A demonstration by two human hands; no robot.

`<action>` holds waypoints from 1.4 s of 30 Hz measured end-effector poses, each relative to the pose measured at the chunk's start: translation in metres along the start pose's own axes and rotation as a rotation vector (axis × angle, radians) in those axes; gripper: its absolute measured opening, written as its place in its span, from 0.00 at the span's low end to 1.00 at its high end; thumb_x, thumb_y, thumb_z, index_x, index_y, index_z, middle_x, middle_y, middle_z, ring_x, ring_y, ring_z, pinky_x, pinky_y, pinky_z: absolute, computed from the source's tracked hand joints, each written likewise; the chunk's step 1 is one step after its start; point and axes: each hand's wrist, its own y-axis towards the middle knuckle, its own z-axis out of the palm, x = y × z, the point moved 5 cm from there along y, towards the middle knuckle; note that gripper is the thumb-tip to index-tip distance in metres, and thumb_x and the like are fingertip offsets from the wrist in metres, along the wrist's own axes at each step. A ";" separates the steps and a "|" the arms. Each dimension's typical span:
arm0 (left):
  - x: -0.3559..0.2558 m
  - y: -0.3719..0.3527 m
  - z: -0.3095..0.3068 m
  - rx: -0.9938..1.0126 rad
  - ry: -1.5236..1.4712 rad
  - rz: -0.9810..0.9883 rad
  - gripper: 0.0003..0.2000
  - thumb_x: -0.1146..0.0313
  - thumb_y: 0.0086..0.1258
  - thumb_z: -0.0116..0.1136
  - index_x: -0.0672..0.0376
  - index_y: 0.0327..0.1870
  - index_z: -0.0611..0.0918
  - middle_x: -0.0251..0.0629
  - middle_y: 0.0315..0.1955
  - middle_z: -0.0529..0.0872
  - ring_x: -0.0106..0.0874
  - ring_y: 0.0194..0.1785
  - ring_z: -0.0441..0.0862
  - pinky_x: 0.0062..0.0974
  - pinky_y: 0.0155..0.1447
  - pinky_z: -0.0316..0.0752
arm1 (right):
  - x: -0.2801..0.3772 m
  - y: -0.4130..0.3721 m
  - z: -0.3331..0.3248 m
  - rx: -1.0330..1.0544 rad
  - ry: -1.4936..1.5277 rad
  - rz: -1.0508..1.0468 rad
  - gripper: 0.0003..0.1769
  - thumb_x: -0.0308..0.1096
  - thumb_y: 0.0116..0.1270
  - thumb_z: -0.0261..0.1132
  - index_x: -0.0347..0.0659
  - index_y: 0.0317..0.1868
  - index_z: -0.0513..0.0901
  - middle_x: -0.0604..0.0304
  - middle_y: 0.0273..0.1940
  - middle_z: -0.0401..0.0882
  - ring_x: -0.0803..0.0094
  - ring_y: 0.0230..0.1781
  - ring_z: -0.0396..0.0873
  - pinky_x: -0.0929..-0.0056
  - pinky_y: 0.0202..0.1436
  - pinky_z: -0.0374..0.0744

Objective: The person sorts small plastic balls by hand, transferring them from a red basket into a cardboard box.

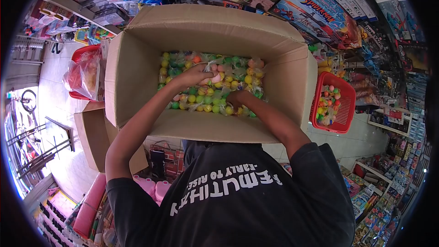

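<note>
Deep inside a large open cardboard box (283,73) lie several clear plastic bags of small colourful balls (208,100), mostly yellow, green, pink and orange. My left hand (197,75) is over the middle of the bags, its fingers closed on the clear plastic of a bag with pink balls. Lower and to the right, my right hand (235,99) reaches down among the bags near the box's near wall. Its fingers curl downward, and what they hold is hidden.
A red basket (350,105) with bagged balls stands right of the box. Another red basket (78,55) with plastic bags is on the left, above a smaller open cardboard box (93,132). Boxed toys (315,9) line the far shelf. Pink items (153,187) lie at lower left.
</note>
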 end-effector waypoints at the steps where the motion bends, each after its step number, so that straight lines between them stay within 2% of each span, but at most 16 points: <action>1: 0.002 0.001 0.000 0.003 -0.002 -0.003 0.20 0.57 0.67 0.47 0.54 0.57 0.71 0.34 0.49 0.76 0.25 0.51 0.72 0.26 0.45 0.73 | 0.000 0.002 0.001 -0.033 -0.008 -0.034 0.23 0.37 0.41 0.74 0.38 0.39 0.80 0.54 0.34 0.81 0.60 0.35 0.80 0.62 0.35 0.77; 8: 0.010 0.011 0.000 0.023 -0.046 0.058 0.19 0.59 0.66 0.48 0.55 0.57 0.71 0.33 0.47 0.76 0.22 0.45 0.73 0.22 0.38 0.74 | 0.005 0.004 0.002 -0.093 -0.079 -0.134 0.23 0.39 0.43 0.74 0.40 0.39 0.79 0.55 0.35 0.80 0.59 0.38 0.79 0.61 0.40 0.76; 10: 0.010 0.009 0.001 0.000 -0.040 0.043 0.19 0.59 0.66 0.48 0.55 0.57 0.71 0.33 0.47 0.76 0.22 0.44 0.73 0.22 0.37 0.74 | 0.004 0.006 0.003 -0.257 -0.095 -0.221 0.20 0.42 0.41 0.74 0.42 0.33 0.78 0.58 0.26 0.80 0.62 0.30 0.79 0.64 0.32 0.74; 14: 0.014 0.013 0.003 0.032 -0.037 0.041 0.20 0.59 0.66 0.50 0.55 0.57 0.70 0.33 0.46 0.76 0.22 0.44 0.73 0.22 0.37 0.73 | 0.001 0.002 0.003 -0.258 -0.083 -0.181 0.20 0.43 0.42 0.73 0.44 0.34 0.78 0.59 0.28 0.80 0.63 0.31 0.79 0.64 0.33 0.75; 17: 0.015 0.014 0.003 0.048 -0.031 0.034 0.21 0.59 0.65 0.50 0.55 0.58 0.70 0.33 0.46 0.76 0.23 0.45 0.73 0.22 0.38 0.72 | 0.006 -0.004 -0.006 -0.181 -0.117 -0.086 0.21 0.45 0.43 0.72 0.44 0.36 0.78 0.60 0.29 0.81 0.63 0.31 0.79 0.65 0.34 0.75; 19: 0.017 0.016 0.004 0.054 -0.027 0.030 0.21 0.59 0.65 0.51 0.55 0.58 0.69 0.33 0.46 0.76 0.23 0.45 0.73 0.22 0.38 0.72 | 0.000 -0.001 -0.003 0.030 -0.013 0.037 0.25 0.45 0.44 0.72 0.44 0.42 0.79 0.58 0.37 0.80 0.61 0.40 0.78 0.62 0.42 0.76; 20: 0.017 0.018 0.004 0.058 -0.027 0.026 0.22 0.60 0.64 0.52 0.55 0.58 0.68 0.33 0.47 0.76 0.23 0.45 0.73 0.22 0.39 0.73 | -0.003 -0.001 -0.010 0.026 -0.009 0.037 0.25 0.45 0.44 0.72 0.44 0.42 0.79 0.58 0.37 0.80 0.61 0.40 0.78 0.62 0.42 0.76; 22: 0.019 0.022 0.006 0.068 -0.020 0.023 0.22 0.61 0.64 0.53 0.55 0.59 0.68 0.34 0.47 0.76 0.23 0.45 0.73 0.23 0.40 0.73 | -0.010 -0.009 -0.017 0.296 0.259 -0.015 0.25 0.46 0.47 0.70 0.44 0.45 0.78 0.59 0.42 0.79 0.64 0.43 0.77 0.64 0.43 0.76; 24: 0.022 0.027 0.007 0.043 0.041 -0.014 0.24 0.64 0.61 0.56 0.58 0.59 0.67 0.35 0.48 0.75 0.24 0.47 0.73 0.23 0.41 0.73 | -0.016 -0.045 -0.046 0.205 0.410 0.041 0.28 0.47 0.51 0.67 0.45 0.51 0.75 0.59 0.49 0.75 0.67 0.47 0.75 0.66 0.46 0.76; 28: 0.021 0.039 0.011 0.090 0.170 0.043 0.25 0.68 0.57 0.61 0.64 0.56 0.68 0.39 0.47 0.75 0.28 0.47 0.75 0.25 0.45 0.74 | -0.032 -0.079 -0.084 0.184 0.589 0.097 0.30 0.47 0.52 0.66 0.46 0.55 0.71 0.59 0.54 0.71 0.68 0.52 0.72 0.68 0.50 0.75; 30: 0.031 0.055 0.006 0.070 0.293 0.119 0.26 0.69 0.55 0.62 0.65 0.54 0.68 0.41 0.46 0.75 0.28 0.48 0.75 0.25 0.44 0.74 | -0.033 -0.094 -0.108 -0.045 0.629 0.018 0.38 0.49 0.54 0.64 0.46 0.62 0.61 0.59 0.50 0.73 0.70 0.49 0.74 0.73 0.49 0.74; 31: 0.037 0.064 0.005 0.046 0.405 0.199 0.26 0.69 0.54 0.63 0.67 0.53 0.68 0.43 0.46 0.75 0.28 0.48 0.75 0.24 0.44 0.75 | -0.037 -0.096 -0.111 -0.051 0.640 0.016 0.38 0.49 0.54 0.64 0.46 0.62 0.61 0.59 0.50 0.73 0.70 0.49 0.74 0.73 0.49 0.74; 33: 0.051 0.078 0.007 0.006 0.337 0.168 0.27 0.69 0.53 0.64 0.68 0.53 0.66 0.45 0.46 0.74 0.30 0.49 0.74 0.25 0.45 0.74 | -0.041 -0.103 -0.122 -0.222 0.885 -0.148 0.41 0.49 0.54 0.65 0.46 0.64 0.57 0.59 0.51 0.72 0.70 0.49 0.73 0.72 0.50 0.74; 37: 0.052 0.089 0.017 -0.072 0.079 0.122 0.32 0.69 0.52 0.66 0.70 0.54 0.61 0.49 0.47 0.71 0.36 0.51 0.74 0.28 0.51 0.72 | -0.046 -0.097 -0.118 -0.260 0.932 -0.150 0.42 0.48 0.53 0.66 0.45 0.64 0.56 0.59 0.50 0.72 0.71 0.49 0.73 0.71 0.50 0.75; 40: 0.048 0.094 0.029 -0.070 0.046 0.122 0.36 0.64 0.50 0.68 0.71 0.55 0.59 0.49 0.48 0.69 0.38 0.52 0.72 0.28 0.55 0.70 | -0.049 -0.091 -0.105 -0.250 0.989 -0.176 0.40 0.44 0.52 0.67 0.44 0.63 0.59 0.60 0.50 0.73 0.73 0.48 0.73 0.72 0.49 0.75; 42: 0.052 0.100 0.034 -0.057 0.071 0.119 0.36 0.62 0.49 0.69 0.71 0.53 0.60 0.49 0.48 0.69 0.38 0.52 0.72 0.28 0.55 0.69 | -0.055 -0.090 -0.094 -0.252 1.008 -0.170 0.34 0.40 0.51 0.68 0.44 0.58 0.66 0.62 0.46 0.74 0.75 0.44 0.74 0.75 0.46 0.76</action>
